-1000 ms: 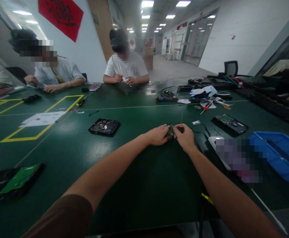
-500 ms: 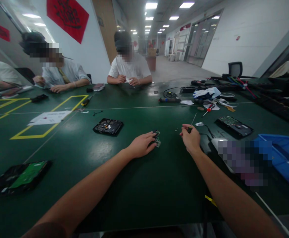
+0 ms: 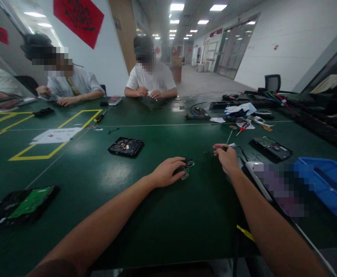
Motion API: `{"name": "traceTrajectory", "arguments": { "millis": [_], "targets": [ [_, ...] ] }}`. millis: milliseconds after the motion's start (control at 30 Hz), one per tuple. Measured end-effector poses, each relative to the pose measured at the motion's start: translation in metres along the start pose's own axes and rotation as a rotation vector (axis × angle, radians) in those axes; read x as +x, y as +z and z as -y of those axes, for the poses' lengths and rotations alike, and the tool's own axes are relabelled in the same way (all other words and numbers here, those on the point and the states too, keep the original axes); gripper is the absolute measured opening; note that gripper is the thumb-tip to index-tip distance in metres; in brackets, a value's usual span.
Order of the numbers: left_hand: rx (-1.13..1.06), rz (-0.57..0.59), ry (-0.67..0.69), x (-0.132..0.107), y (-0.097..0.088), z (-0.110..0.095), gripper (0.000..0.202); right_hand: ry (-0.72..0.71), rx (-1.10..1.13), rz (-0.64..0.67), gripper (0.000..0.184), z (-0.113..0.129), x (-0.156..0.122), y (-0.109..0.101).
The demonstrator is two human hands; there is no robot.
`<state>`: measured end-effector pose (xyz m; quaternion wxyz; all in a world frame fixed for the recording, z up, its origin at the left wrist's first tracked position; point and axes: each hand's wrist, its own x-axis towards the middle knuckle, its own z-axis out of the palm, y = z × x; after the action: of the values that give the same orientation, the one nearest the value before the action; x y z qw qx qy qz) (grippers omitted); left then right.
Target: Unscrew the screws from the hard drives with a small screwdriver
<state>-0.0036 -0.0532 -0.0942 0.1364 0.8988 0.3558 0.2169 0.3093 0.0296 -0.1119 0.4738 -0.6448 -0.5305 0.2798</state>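
Observation:
My left hand [image 3: 166,172] rests on the green table [image 3: 156,215] with its fingers curled over a small green circuit board [image 3: 187,169], which lies flat at my fingertips. My right hand [image 3: 227,157] is closed around a thin screwdriver [image 3: 230,136]; its shaft points up and away from me. A few tiny dark specks, maybe screws [image 3: 207,152], lie on the table just left of my right hand. The two hands are apart, with bare table between them.
An opened hard drive [image 3: 126,146] lies ahead left, another drive [image 3: 270,147] ahead right, a third with a green board [image 3: 20,204] near left. A blue tray [image 3: 327,181] stands at right. Two people sit at the far side. Tools, cables and gloves [image 3: 239,109] clutter the far right.
My hands were together on the small board; they have separated. The left hand drew the board down onto the table toward me, and the right hand moved right with the screwdriver.

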Motion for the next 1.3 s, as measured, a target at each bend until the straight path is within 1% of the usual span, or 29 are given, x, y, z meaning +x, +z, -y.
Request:
{"name": "traceTrajectory", "arguments": {
  "millis": [67,167,267,367,433,533,600,633,667,700,767,833,900,967,1000,1033,1067,1167,1233,1300],
  "targets": [
    [0.022,-0.03,-0.012,0.0,0.001,0.0,0.033,0.021,-0.009,-0.025,0.031,-0.003,0.001,-0.005],
    [0.047,-0.054,-0.03,0.001,0.001,-0.001,0.031,0.041,-0.052,-0.02,0.026,-0.008,0.0,-0.007],
    [0.066,-0.051,-0.039,0.002,0.001,-0.002,0.03,0.023,-0.072,0.022,0.028,-0.008,-0.002,0.001],
    [0.061,-0.05,-0.031,0.002,0.001,-0.002,0.03,-0.016,-0.053,0.067,0.032,-0.003,-0.003,0.012],
    [0.04,-0.048,-0.012,0.002,0.002,-0.001,0.03,-0.03,-0.032,0.058,0.033,0.002,-0.003,0.015],
    [0.04,-0.081,-0.007,0.002,0.004,0.0,0.032,-0.05,-0.023,-0.01,0.031,0.008,-0.006,0.008],
    [0.092,-0.141,-0.046,0.001,0.002,0.004,0.033,-0.115,-0.12,-0.014,0.026,0.013,-0.012,0.0],
    [0.131,-0.18,-0.078,0.0,0.0,0.008,0.034,-0.174,-0.194,0.02,0.024,0.016,-0.016,-0.003],
    [0.18,-0.223,-0.116,-0.004,-0.004,0.015,0.034,-0.256,-0.257,0.086,0.023,0.019,-0.021,-0.004],
    [0.237,-0.284,-0.169,-0.009,-0.01,0.023,0.034,-0.342,-0.293,0.129,0.023,0.023,-0.026,-0.004],
    [0.351,-0.411,-0.305,-0.025,-0.026,0.046,0.036,-0.508,-0.295,0.255,0.022,0.03,-0.038,0.002],
    [0.464,-0.527,-0.461,-0.049,-0.045,0.075,0.038,-0.659,-0.287,0.443,0.024,0.038,-0.049,0.012],
    [0.551,-0.617,-0.631,-0.077,-0.064,0.105,0.04,-0.724,-0.326,0.57,0.03,0.045,-0.058,0.021],
    [0.575,-0.686,-0.813,-0.101,-0.077,0.131,0.044,-0.712,-0.394,0.639,0.042,0.052,-0.065,0.026],
    [0.562,-0.691,-0.903,-0.11,-0.081,0.141,0.048,-0.691,-0.425,0.648,0.048,0.055,-0.068,0.027],
    [0.524,-0.673,-0.986,-0.117,-0.084,0.15,0.053,-0.672,-0.458,0.674,0.055,0.058,-0.07,0.027],
    [0.468,-0.624,-1.04,-0.121,-0.084,0.156,0.057,-0.656,-0.485,0.698,0.059,0.06,-0.071,0.026],
    [0.421,-0.558,-1.042,-0.122,-0.08,0.164,0.061,-0.611,-0.512,0.725,0.062,0.063,-0.072,0.024],
    [0.425,-0.544,-1.034,-0.117,-0.076,0.162,0.062,-0.586,-0.501,0.714,0.062,0.062,-0.072,0.024],
    [0.438,-0.521,-1.034,-0.11,-0.072,0.156,0.063,-0.568,-0.492,0.701,0.063,0.061,-0.071,0.024]
  ]
}}
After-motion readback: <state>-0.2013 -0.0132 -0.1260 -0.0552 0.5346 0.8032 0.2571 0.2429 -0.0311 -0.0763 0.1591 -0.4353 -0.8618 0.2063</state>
